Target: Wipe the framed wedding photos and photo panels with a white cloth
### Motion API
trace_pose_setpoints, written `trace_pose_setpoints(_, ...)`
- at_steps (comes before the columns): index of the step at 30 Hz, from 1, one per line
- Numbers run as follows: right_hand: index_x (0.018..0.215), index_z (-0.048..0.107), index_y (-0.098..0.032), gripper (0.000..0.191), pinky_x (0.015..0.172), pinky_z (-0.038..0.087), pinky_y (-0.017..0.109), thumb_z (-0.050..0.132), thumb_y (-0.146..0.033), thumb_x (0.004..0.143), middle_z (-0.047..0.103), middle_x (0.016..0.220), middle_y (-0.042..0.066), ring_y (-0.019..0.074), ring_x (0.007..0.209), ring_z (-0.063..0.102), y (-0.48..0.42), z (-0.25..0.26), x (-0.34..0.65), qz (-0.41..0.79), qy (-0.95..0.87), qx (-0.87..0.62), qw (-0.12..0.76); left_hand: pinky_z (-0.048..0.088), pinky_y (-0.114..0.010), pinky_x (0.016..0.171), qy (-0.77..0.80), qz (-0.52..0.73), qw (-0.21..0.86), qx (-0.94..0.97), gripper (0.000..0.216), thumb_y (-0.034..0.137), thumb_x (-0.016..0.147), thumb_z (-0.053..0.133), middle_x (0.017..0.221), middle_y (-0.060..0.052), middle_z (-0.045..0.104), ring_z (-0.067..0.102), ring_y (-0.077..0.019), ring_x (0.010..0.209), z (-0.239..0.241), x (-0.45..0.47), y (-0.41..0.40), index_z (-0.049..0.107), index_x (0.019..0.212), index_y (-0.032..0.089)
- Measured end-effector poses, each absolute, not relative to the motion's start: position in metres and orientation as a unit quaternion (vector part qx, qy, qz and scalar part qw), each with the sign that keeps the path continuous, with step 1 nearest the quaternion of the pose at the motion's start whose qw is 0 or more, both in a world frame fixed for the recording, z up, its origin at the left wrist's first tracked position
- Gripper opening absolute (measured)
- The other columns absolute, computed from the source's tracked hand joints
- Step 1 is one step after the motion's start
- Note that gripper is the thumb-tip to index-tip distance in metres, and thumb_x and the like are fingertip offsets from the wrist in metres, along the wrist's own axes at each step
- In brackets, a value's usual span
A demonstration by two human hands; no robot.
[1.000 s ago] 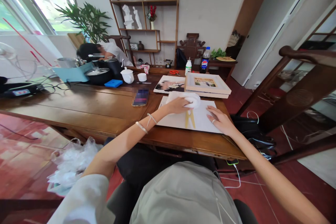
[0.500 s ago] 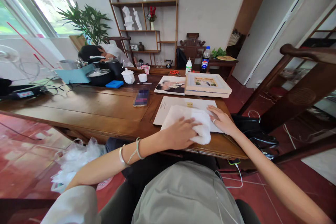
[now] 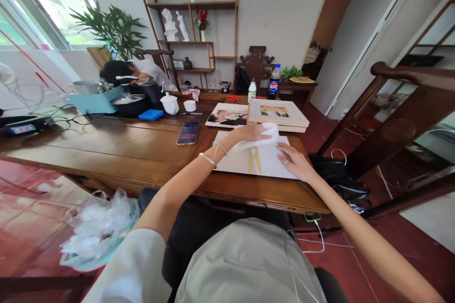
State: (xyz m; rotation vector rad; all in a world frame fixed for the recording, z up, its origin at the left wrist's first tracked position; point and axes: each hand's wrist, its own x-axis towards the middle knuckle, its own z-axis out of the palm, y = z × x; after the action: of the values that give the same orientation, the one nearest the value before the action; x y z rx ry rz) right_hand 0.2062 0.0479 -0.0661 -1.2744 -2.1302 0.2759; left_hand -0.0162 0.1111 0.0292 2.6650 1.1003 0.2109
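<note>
Gripping bunched white fluffy cloth (image 3: 270, 131) in left hand (image 3: 254, 133), fingers curled onto it, over far part of flat white rectangular board (image 3: 272, 163) with yellow print (image 3: 254, 161), right of frame centre. Resting right hand (image 3: 295, 163) at board's right edge, fingers loosely spread, gripping nothing. Apparently mid-wipe, cloth not yet set down; impossible to tell which areas done, which left.

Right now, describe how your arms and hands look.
The left hand is ungloved, with two slim, pale bands at its wrist and a short, pale sleeve higher up. The right hand, also ungloved, wears a pale ring; no sleeve shows on that side.
</note>
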Motion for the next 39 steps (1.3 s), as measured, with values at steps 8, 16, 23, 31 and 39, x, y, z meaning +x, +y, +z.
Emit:
trace_pose_setpoints(8, 0.115, 0.063, -0.023, 0.034, 0.100, 0.045, 0.046, 0.047, -0.037, 0.088, 0.065, 0.117, 0.009, 0.0272, 0.111, 0.060, 0.044, -0.063, 0.208, 0.081, -0.815, -0.487, 0.303, 0.043, -0.030, 0.084, 0.316, 0.033, 0.067, 0.946, 0.042, 0.042, 0.093, 0.043, 0.102, -0.016, 0.068, 0.061, -0.0251, 0.097, 0.035, 0.038, 0.099, 0.065, 0.100, 0.007)
trace_pose_setpoints(16, 0.116, 0.065, -0.022, 0.041, 0.111, 0.032, 0.047, 0.051, -0.025, 0.078, 0.057, 0.134, 0.006, 0.0291, 0.129, 0.046, 0.052, -0.066, 0.211, 0.124, -0.820, -0.452, 0.329, 0.047, -0.032, 0.079, 0.281, -0.014, -0.023, 0.959, 0.026, 0.035, 0.089, 0.053, 0.098, -0.013, 0.068, 0.064, -0.0242, 0.089, 0.028, -0.014, 0.022, 0.067, 0.091, 0.013)
trace_pose_setpoints(23, 0.123, 0.060, -0.026, 0.040, 0.108, 0.036, 0.046, 0.043, -0.041, 0.091, 0.060, 0.130, 0.004, 0.0248, 0.123, 0.053, 0.058, -0.073, 0.217, 0.209, -0.705, -0.507, 0.450, 0.038, -0.049, 0.099, 0.374, 0.033, -0.091, 0.922, 0.031, 0.033, 0.092, 0.049, 0.136, -0.017, 0.050, 0.046, -0.0347, 0.124, -0.006, 0.007, 0.035, 0.064, 0.112, 0.014)
trace_pose_setpoints(31, 0.111, 0.068, -0.020, 0.040, 0.106, 0.039, 0.042, 0.045, -0.045, 0.089, 0.064, 0.125, 0.007, 0.0261, 0.120, 0.056, 0.050, -0.059, 0.215, 0.276, -0.621, -0.481, 0.554, 0.036, -0.057, 0.095, 0.305, 0.076, -0.120, 0.942, 0.031, 0.026, 0.090, 0.048, 0.137, -0.018, 0.048, 0.041, -0.0397, 0.124, -0.024, 0.048, -0.012, 0.067, 0.112, 0.015)
trace_pose_setpoints(39, 0.103, 0.071, -0.019, 0.035, 0.107, 0.038, 0.046, 0.046, -0.039, 0.089, 0.064, 0.125, 0.011, 0.0264, 0.120, 0.056, 0.050, -0.065, 0.212, 0.142, -0.773, -0.490, 0.377, 0.041, -0.048, 0.099, 0.298, 0.059, -0.114, 0.946, 0.024, 0.021, 0.093, 0.046, 0.139, -0.010, 0.049, 0.045, -0.0291, 0.127, -0.009, -0.018, -0.049, 0.067, 0.104, 0.018)
